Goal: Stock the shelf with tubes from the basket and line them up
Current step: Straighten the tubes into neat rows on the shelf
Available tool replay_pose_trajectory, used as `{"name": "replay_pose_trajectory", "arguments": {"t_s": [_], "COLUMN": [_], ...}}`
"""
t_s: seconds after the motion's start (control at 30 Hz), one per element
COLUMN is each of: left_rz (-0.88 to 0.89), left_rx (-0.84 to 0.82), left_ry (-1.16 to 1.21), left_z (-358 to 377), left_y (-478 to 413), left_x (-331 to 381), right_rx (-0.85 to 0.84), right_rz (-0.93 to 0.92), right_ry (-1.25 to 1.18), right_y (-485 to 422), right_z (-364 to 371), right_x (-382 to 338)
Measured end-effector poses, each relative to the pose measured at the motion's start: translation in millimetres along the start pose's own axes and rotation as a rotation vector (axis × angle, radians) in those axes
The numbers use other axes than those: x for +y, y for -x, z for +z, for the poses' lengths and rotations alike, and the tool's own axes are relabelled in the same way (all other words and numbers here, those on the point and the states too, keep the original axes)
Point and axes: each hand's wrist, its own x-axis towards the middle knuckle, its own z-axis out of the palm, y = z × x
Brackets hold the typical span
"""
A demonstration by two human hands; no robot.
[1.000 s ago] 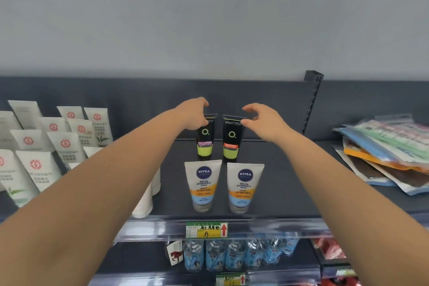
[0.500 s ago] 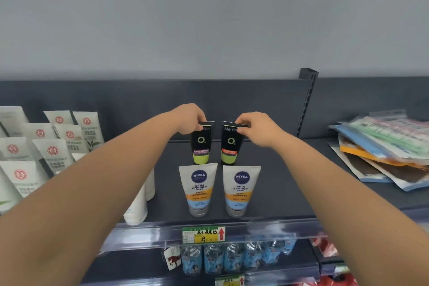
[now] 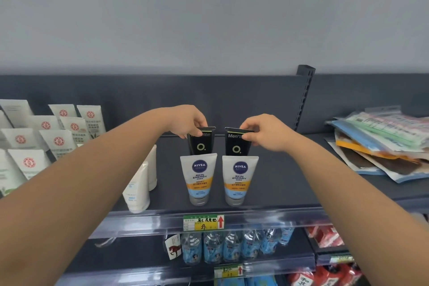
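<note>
The left black tube (image 3: 201, 144) was pinched at its top by the left hand (image 3: 188, 123), the right black tube (image 3: 236, 147) by the right hand (image 3: 265, 133), both held upright just behind two Nivea tubes (image 3: 199, 177) on the shelf (image 3: 290, 183). Lining-up was judged under way; squaring and release were called for next.

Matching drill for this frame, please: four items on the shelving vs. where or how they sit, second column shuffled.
1. left black tube
2. right NIVEA tube
3. packet pile
4. blue-label bottles

A. front row, standing on its cap, untouched
B. on the lower shelf
C. top pinched by the left hand
D. lying flat, far right

Pairs: 1-C, 2-A, 3-D, 4-B
</note>
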Motion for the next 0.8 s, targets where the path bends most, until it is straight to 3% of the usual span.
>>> {"name": "replay_pose_trajectory", "arguments": {"t_s": [0.8], "left_rz": [0.015], "left_rx": [-0.025], "left_ry": [-0.018], "left_z": [5], "left_y": [22], "left_x": [5], "right_rx": [-0.063], "right_rz": [0.005], "right_ry": [-0.098], "right_y": [12], "right_z": [-2], "right_x": [3]}}
